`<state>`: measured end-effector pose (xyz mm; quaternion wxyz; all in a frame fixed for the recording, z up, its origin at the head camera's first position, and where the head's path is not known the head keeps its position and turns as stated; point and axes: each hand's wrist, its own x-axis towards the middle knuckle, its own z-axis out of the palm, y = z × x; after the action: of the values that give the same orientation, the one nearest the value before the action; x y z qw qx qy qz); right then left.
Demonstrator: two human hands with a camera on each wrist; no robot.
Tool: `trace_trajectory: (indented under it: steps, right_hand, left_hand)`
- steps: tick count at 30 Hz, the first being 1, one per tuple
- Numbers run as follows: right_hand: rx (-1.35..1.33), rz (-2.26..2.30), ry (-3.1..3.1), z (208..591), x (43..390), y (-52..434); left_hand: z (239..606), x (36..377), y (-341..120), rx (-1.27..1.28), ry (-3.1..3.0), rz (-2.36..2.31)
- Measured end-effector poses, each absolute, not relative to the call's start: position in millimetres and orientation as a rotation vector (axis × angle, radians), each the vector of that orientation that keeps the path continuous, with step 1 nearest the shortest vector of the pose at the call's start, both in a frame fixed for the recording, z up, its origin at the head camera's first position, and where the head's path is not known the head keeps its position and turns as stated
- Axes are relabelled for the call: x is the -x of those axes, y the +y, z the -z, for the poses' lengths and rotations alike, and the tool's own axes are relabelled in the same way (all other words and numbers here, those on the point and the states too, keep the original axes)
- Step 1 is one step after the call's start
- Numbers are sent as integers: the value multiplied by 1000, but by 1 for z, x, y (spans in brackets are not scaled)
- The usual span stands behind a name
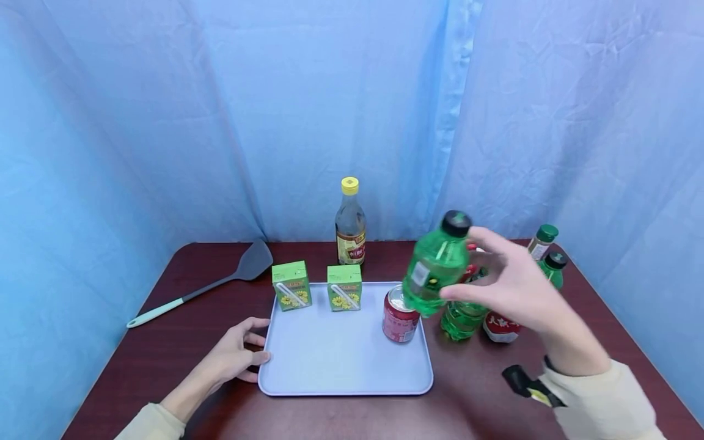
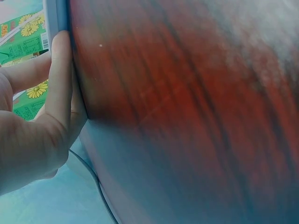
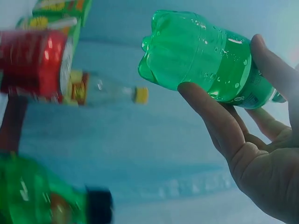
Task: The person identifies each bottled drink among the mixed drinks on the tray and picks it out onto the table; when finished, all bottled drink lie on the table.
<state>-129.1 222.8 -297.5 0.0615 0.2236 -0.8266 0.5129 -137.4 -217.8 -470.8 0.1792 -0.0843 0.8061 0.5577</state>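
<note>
My right hand [image 1: 517,284] grips a green plastic soda bottle [image 1: 437,266] with a black cap, raised and tilted over the right side of a pale lavender tray [image 1: 335,354]. Thumb and fingers pinch the bottle [image 3: 201,60] in the right wrist view, its base pointing away from the palm. Below it a red soda can [image 1: 399,327] stands on the tray, partly covered by the bottle. My left hand [image 1: 231,354] holds the tray's left edge, thumb at the rim. Two green drink cartons [image 1: 344,288] with straws stand along the tray's back edge.
A glass bottle [image 1: 350,223] with a yellow cap stands behind the tray. The dark spatula [image 1: 253,263] lies at the left. Right of the tray stand another green bottle [image 1: 461,321], a red-labelled jar [image 1: 502,330] and a green-capped bottle [image 1: 541,241]. Blue curtain [image 1: 308,122] hangs behind.
</note>
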Motion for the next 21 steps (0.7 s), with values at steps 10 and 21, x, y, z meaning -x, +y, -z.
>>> trace_trajectory:
  steps: [10, 21]
  right_hand:
    - [-462, -1627, -2265, 281, 117, 308]
    - [-200, -1182, -2285, 308, 113, 371]
  left_hand:
    - [471, 138, -217, 227, 2280, -1584]
    - [471, 138, -217, 245, 2277, -1572]
